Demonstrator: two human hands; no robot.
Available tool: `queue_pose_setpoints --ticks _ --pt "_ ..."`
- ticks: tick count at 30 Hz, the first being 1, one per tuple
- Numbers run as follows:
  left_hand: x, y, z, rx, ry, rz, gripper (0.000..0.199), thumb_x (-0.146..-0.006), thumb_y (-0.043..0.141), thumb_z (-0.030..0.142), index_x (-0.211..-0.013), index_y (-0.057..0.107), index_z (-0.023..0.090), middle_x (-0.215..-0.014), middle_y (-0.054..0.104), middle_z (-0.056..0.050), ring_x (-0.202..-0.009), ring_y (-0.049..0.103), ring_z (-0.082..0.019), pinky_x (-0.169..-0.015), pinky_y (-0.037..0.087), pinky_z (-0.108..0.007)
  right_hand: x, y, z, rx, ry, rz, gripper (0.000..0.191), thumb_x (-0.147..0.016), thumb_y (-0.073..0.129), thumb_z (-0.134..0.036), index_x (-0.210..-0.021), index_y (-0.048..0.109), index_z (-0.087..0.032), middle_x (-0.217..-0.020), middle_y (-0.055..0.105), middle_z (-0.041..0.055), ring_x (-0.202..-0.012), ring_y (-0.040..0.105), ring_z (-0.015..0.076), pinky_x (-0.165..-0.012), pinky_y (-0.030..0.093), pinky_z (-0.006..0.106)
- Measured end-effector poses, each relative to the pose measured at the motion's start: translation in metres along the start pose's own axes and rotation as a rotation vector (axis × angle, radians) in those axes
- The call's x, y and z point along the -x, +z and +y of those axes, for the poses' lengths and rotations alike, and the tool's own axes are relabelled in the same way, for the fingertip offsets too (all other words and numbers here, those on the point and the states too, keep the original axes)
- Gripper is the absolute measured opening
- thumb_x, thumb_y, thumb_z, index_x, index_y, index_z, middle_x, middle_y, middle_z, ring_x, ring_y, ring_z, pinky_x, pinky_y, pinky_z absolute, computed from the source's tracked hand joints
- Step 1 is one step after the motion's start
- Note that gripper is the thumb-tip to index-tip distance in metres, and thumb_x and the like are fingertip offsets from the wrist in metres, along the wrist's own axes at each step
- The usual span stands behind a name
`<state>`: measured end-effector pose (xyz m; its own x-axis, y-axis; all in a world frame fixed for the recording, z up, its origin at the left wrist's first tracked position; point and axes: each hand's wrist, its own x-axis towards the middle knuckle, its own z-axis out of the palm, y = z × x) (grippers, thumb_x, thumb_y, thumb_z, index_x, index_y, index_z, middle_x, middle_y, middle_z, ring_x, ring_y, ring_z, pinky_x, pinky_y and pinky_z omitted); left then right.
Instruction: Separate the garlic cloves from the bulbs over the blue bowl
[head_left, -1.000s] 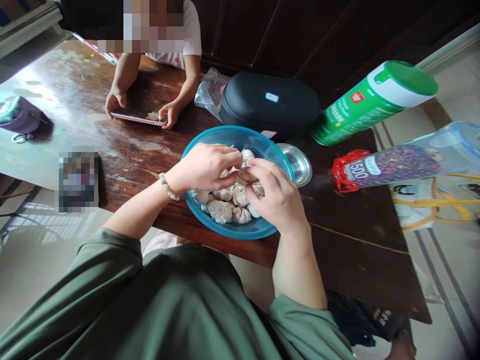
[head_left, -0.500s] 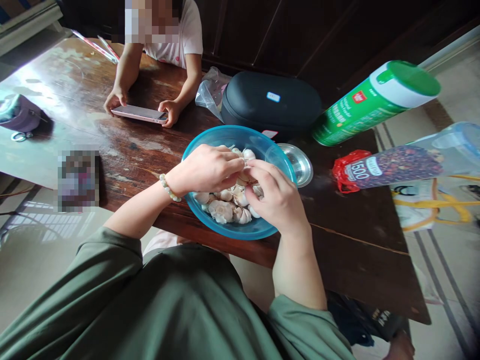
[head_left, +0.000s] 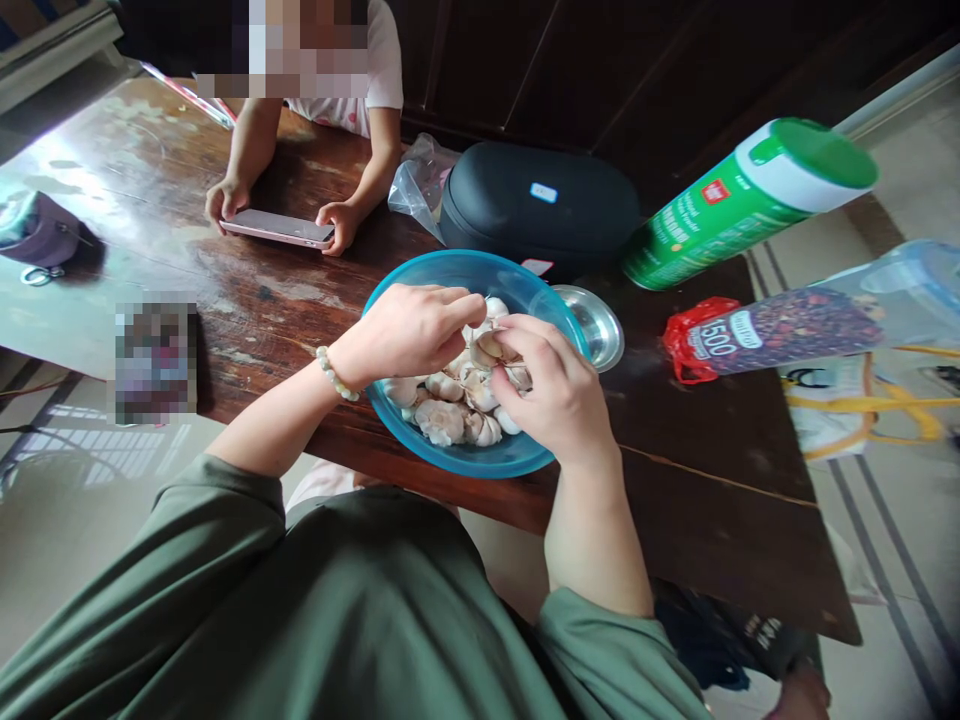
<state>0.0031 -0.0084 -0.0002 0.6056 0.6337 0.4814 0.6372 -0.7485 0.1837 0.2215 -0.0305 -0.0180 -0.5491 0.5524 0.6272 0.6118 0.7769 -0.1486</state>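
A blue plastic bowl point(head_left: 480, 466) near the table's front edge holds several garlic bulbs point(head_left: 441, 422). Above its left half is my left hand point(head_left: 416, 330), a beaded bracelet at the wrist; its fingers are pressed together, and what they pinch, if anything, is too small to name. My right hand point(head_left: 559, 385) is over the bowl's right side, thumb and fingers closed round a garlic clove point(head_left: 491, 346). The two hands are slightly apart. Behind the bowl's right rim stands a small clear dish point(head_left: 602, 330).
Behind the bowl lie a black case point(head_left: 540, 215) and a plastic bag point(head_left: 421, 185). To the right are a green canister point(head_left: 750, 205) and a jar with a red wrapping point(head_left: 810, 325). Across the wooden table point(head_left: 247, 290), a person holds a phone point(head_left: 277, 228).
My left hand has drawn slightly left and up from my right hand, opening a gap between their fingertips. My right hand has hardly moved.
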Motion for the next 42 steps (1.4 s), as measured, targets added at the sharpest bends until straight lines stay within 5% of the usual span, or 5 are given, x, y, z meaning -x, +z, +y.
queue_pose_setpoints --ticks 13,18,26,31,42 --pt "0.002 -0.002 -0.001 0.138 -0.012 0.074 0.019 -0.093 0.038 0.018 -0.093 0.057 0.017 -0.077 0.064 -0.004 -0.065 0.057 -0.015 -0.06 0.036 -0.028 -0.001 -0.001 -0.001 -0.021 -0.003 0.011 0.043 -0.082 0.06 -0.007 -0.122 0.058 -0.021 -0.123 0.068 0.0129 -0.114 0.067 0.0279 -0.096 0.058 0.043" --pt "0.0 0.003 -0.009 0.417 -0.133 0.106 0.021 -0.099 0.041 0.025 -0.109 0.057 0.014 -0.082 0.063 -0.004 -0.071 0.058 -0.014 -0.066 0.041 -0.026 -0.002 -0.003 0.002 -0.385 0.176 0.101 0.042 -0.077 0.069 -0.008 -0.115 0.062 -0.023 -0.118 0.068 0.0091 -0.113 0.066 0.026 -0.096 0.056 0.043" --pt "-0.005 -0.001 -0.011 0.814 -0.194 -0.127 0.03 -0.1 0.047 0.041 -0.094 0.058 0.014 -0.079 0.062 -0.003 -0.071 0.057 -0.012 -0.068 0.045 -0.023 -0.011 -0.013 -0.003 -1.474 0.489 0.167 0.028 -0.07 0.075 -0.031 -0.097 0.067 -0.031 -0.09 0.07 0.0001 -0.082 0.067 0.021 -0.076 0.062 0.046" --pt "-0.007 -0.01 -0.008 0.848 -0.116 -0.355 0.033 -0.102 0.039 0.04 -0.092 0.058 0.014 -0.076 0.06 -0.002 -0.067 0.053 -0.011 -0.067 0.044 -0.023 -0.012 -0.012 -0.008 -1.565 0.674 0.115 0.028 -0.069 0.066 -0.027 -0.096 0.068 -0.033 -0.091 0.07 -0.0004 -0.08 0.067 0.0199 -0.079 0.061 0.047" --pt "-0.005 -0.009 -0.009 0.863 -0.102 -0.384 0.029 -0.102 0.039 0.039 -0.1 0.056 0.015 -0.079 0.061 -0.003 -0.071 0.056 -0.012 -0.069 0.045 -0.023 -0.014 -0.013 -0.004 -1.565 0.753 0.095 0.029 -0.066 0.063 -0.03 -0.094 0.063 -0.033 -0.089 0.067 0.0004 -0.083 0.065 0.0217 -0.083 0.06 0.055"
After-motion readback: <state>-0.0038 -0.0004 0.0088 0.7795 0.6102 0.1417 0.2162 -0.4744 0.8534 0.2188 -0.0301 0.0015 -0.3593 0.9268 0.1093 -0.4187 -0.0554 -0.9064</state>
